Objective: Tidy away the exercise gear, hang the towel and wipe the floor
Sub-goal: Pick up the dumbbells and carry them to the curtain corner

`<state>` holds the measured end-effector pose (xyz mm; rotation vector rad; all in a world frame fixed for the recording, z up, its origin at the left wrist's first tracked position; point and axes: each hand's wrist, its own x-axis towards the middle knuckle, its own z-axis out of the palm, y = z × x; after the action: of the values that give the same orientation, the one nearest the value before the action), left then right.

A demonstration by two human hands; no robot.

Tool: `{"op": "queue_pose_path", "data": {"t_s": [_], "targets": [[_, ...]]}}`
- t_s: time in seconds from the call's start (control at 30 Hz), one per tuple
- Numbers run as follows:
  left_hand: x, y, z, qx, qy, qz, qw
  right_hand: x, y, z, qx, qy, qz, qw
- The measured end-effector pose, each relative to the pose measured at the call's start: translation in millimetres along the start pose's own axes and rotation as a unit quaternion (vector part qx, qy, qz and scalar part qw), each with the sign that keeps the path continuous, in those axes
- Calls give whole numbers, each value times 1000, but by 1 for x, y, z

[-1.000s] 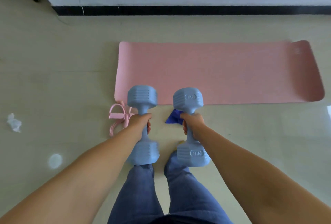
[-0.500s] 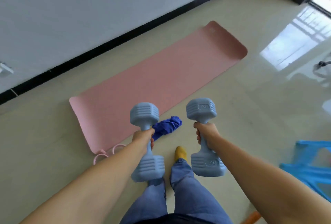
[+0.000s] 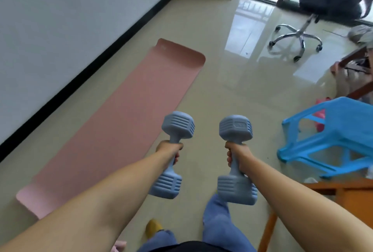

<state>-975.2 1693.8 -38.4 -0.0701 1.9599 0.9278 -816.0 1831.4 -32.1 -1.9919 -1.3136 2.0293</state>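
Note:
My left hand [image 3: 169, 151] grips the handle of a grey-blue dumbbell [image 3: 178, 125], held upright above the floor. My right hand [image 3: 236, 154] grips a second grey-blue dumbbell [image 3: 235, 128] the same way, a short gap to its right. A pink exercise mat [image 3: 121, 122] lies flat on the floor to the left, running along the wall. The blue cloth and pink resistance band are out of view.
A blue plastic stool [image 3: 335, 136] stands at the right, with an orange wooden furniture piece [image 3: 347, 193] below it. A black swivel chair [image 3: 314, 9] stands at the back right by a glass door. The beige tiled floor [image 3: 232, 82] stretches ahead.
The view has swung to the right: the mat now lies off to the left, the stool and chair have come into view, and the blue cloth has dropped out. Both hands still hold the dumbbells.

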Motion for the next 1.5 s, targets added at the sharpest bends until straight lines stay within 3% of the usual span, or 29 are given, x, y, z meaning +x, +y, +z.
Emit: {"op": "queue_pose_path", "data": {"t_s": [0.43, 0.73, 1.27, 1.5], "targets": [[44, 172, 173, -21, -37, -13, 999, 115, -140, -175, -13, 20, -4, 1000], [143, 289, 217, -24, -16, 6, 1000, 206, -256, -202, 6, 25, -14, 1000], [327, 610, 339, 148, -112, 50, 981, 407, -531, -270, 44, 76, -2, 996], [403, 744, 400, 125, -79, 59, 987, 506, -688, -316, -23, 35, -19, 999]]}}
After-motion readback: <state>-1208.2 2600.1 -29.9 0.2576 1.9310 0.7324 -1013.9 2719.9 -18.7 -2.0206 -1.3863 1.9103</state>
